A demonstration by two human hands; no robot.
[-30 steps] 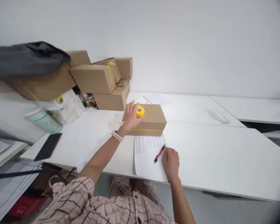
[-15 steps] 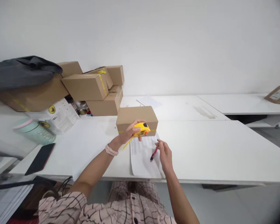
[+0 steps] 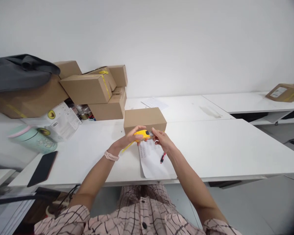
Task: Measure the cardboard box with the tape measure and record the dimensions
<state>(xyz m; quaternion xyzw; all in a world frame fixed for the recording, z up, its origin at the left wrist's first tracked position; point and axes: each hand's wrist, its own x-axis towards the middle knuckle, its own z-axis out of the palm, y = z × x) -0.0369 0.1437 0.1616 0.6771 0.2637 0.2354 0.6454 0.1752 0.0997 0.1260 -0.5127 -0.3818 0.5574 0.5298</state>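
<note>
My left hand is closed around a yellow tape measure, from which a yellow strap hangs. My right hand pinches the metal end of its blade at the right side of the case. Just behind both hands lies a closed cardboard box on the white table. Below them a printed sheet of paper rests on the tabletop, with a red and black pen on it, partly covered by my right hand.
Stacked cardboard boxes stand at the back left, with a dark bag on top. A green bottle and a black phone-like slab are at the left. Another sheet lies behind; a taped box sits far right.
My right hand has moved up from beside the pen to the tape measure and taken its blade end. My left hand has shifted slightly left and levelled the case.
</note>
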